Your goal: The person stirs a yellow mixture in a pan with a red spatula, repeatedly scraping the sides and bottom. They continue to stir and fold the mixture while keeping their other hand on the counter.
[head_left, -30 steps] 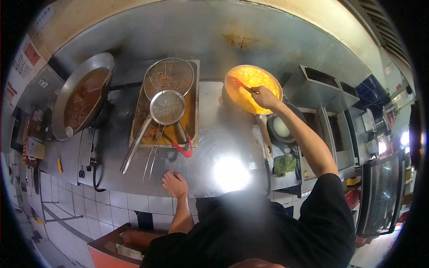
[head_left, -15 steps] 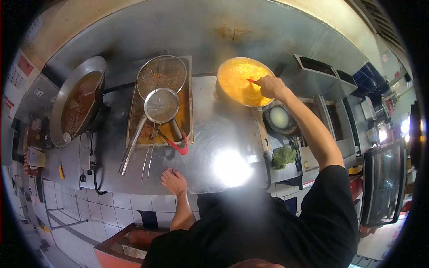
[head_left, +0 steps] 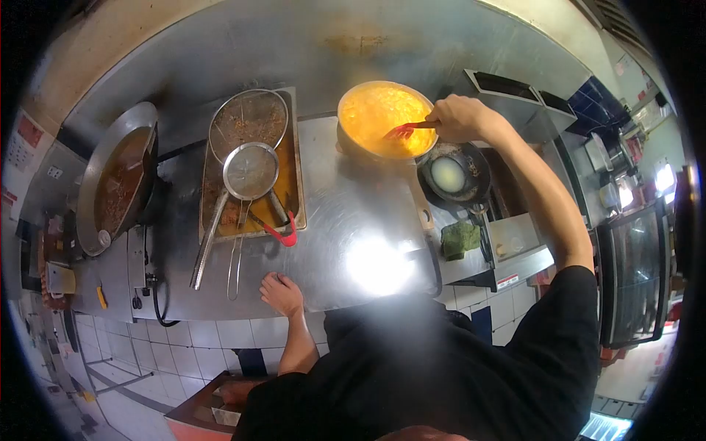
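Note:
My right hand [head_left: 463, 120] is closed around the dark handle of a red spatula [head_left: 401, 131], whose head dips into bubbling yellow-orange food in a pan [head_left: 421, 151]. Down at the front edge of the steel counter [head_left: 323, 261], my left hand [head_left: 282, 294] rests with fingers somewhat apart and holds nothing. Beyond it, a round strainer [head_left: 250, 172] and a larger mesh sieve [head_left: 248, 117] lie over a rectangular tray [head_left: 300, 169]. A red-tipped tool [head_left: 285, 234] sticks out beside them.
A big wok [head_left: 90, 176] of brown liquid stands at the left. Right of the pan are a small black pan [head_left: 474, 173] with a pale round thing inside and a green cloth or sponge-like block [head_left: 460, 240]. A glass-fronted cabinet [head_left: 634, 275] is at the far right.
My right hand has shifted right relative to the pan, and more of the red spatula shows. The whole view has turned slightly. My left hand stays at the counter edge.

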The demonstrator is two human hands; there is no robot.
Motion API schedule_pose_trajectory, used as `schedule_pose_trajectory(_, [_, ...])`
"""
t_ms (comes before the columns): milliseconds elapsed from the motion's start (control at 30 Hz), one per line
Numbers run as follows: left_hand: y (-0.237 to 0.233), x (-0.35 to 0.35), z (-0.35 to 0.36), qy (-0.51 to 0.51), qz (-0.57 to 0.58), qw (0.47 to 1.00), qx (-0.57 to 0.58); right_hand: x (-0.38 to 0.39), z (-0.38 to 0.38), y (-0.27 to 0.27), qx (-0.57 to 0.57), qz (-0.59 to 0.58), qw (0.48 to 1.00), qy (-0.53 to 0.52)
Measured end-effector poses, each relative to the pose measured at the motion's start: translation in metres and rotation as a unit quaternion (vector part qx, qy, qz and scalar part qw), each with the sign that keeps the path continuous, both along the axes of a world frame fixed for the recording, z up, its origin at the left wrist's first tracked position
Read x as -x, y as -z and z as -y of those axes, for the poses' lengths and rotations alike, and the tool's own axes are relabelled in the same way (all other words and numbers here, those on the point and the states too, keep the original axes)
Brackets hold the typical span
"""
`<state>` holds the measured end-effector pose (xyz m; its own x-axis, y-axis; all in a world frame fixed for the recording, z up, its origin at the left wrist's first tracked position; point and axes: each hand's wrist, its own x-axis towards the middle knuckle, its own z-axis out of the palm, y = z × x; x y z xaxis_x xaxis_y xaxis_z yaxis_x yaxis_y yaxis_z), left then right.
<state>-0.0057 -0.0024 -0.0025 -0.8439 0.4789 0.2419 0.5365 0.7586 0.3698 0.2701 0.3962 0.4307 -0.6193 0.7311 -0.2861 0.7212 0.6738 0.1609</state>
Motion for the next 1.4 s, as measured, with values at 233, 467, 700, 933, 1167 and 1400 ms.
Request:
schedule_pose_trajectory(233, [-0.003, 0.000, -0.002, -0.003, 0.001, 1.000, 0.004, 0.035, 0.029, -0.030, 0.017, 0.104, 0.994, -0.012])
schedule_pose_trajectory(467, [-0.006, -0.002, -0.002, -0.002, 0.011, 1.000, 0.002, 0.027, 0.011, 0.029, -0.034, 0.208, 0.977, -0.034])
schedule_pose_trajectory(700, [-0.008, 0.000, -0.003, -0.011, 0.010, 1.000, -0.012, -0.002, -0.032, 0.070, -0.158, 0.164, 0.974, -0.013])
schedule_pose_trajectory(933, [-0.004, 0.001, 0.000, -0.009, 0.015, 1.000, 0.000, -0.006, -0.092, 0.103, -0.248, 0.090, 0.963, -0.064])
schedule_pose_trajectory(1167, [-0.007, 0.003, -0.002, -0.006, 0.015, 1.000, 0.009, 0.015, -0.118, 0.126, -0.248, 0.025, 0.961, -0.121])
schedule_pose_trajectory(1400, [-0.009, 0.001, -0.002, -0.002, 0.016, 1.000, 0.006, 0.039, -0.086, 0.123, -0.150, -0.069, 0.981, -0.105])
